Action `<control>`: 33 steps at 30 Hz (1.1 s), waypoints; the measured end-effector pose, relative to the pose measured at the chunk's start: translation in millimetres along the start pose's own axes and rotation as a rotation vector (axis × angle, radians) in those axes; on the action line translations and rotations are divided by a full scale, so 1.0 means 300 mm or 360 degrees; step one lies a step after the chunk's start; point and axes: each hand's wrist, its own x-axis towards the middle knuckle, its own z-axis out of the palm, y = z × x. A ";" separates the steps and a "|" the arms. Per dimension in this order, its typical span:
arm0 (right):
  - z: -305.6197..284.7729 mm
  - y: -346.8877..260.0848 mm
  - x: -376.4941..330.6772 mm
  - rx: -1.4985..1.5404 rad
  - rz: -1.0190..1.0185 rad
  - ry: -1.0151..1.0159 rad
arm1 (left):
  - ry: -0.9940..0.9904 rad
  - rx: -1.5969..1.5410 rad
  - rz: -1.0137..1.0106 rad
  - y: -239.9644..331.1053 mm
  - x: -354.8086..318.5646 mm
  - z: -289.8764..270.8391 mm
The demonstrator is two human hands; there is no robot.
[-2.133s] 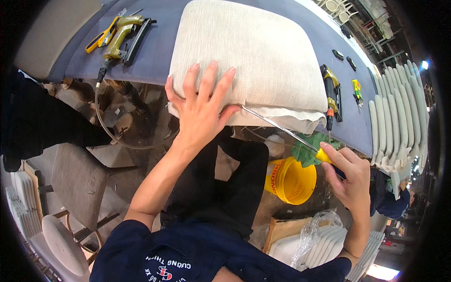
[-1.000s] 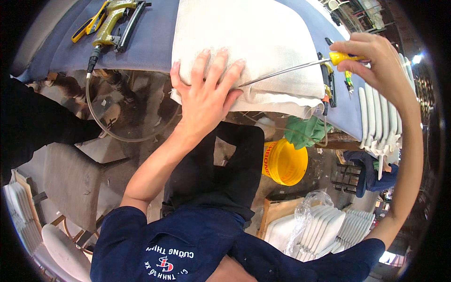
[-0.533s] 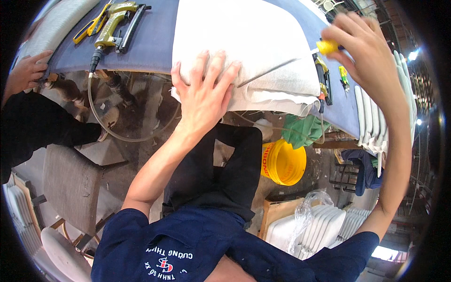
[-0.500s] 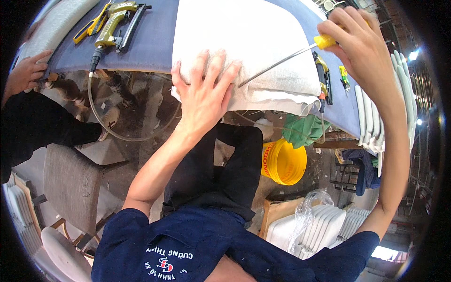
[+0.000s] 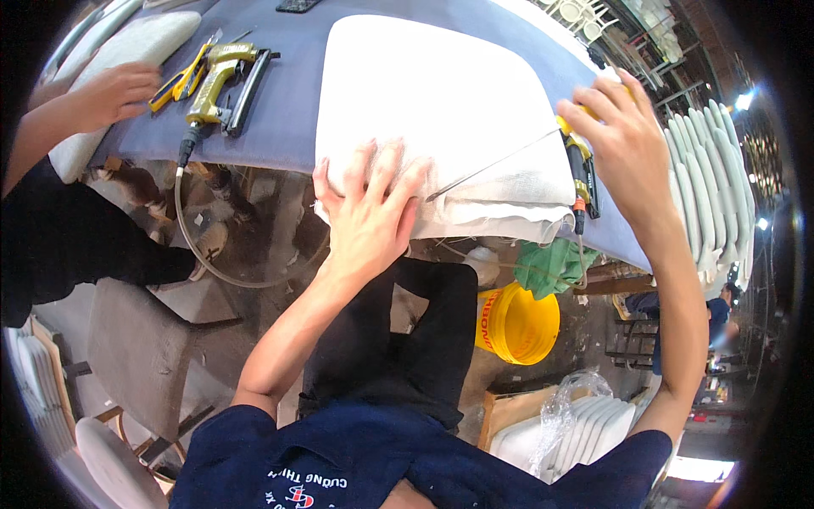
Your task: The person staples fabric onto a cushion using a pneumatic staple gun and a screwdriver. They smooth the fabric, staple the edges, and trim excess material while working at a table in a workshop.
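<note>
A white fabric-covered cushion pad (image 5: 432,93) lies on the blue-grey table, with loose, frayed cloth along its near edge. My left hand (image 5: 369,208) rests flat on the near part of the pad, fingers spread, holding nothing. To the right, my right hand (image 5: 623,136) is closed around the yellow handle of a screwdriver (image 5: 496,165). Its long thin shaft slants down to the left, and the tip meets the cloth just right of my left fingers. Under my right wrist, a staple gun (image 5: 579,182) lies beside the pad.
Another staple gun (image 5: 210,89) with an air hose and a yellow-handled hand tool (image 5: 178,89) lie at left. A co-worker's hand (image 5: 123,93) is near a grey pad (image 5: 140,51). Below are a yellow bucket (image 5: 534,327), green cloth (image 5: 547,267) and a chair (image 5: 140,339). Pads (image 5: 712,178) stand stacked right.
The view has shifted, so the table sits lower in the picture. The screwdriver tip stays by my left fingers. The co-worker's hand has moved right, toward the hand tool.
</note>
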 end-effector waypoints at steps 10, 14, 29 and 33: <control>0.274 0.034 -0.158 0.0231 0.0011 0.0736 | -0.0170 -0.0146 0.0108 -0.029 -0.009 -0.083; 0.321 -0.020 -0.222 0.0305 0.0193 0.0750 | -0.0129 -0.0084 0.0154 -0.023 -0.017 -0.079; 0.480 -0.212 -0.395 0.0594 0.0378 0.0706 | -0.0213 -0.0023 0.0187 -0.012 -0.020 -0.113; 0.255 -0.256 -0.549 0.0579 0.0032 0.0348 | -0.0123 0.0016 0.0198 -0.022 -0.038 -0.095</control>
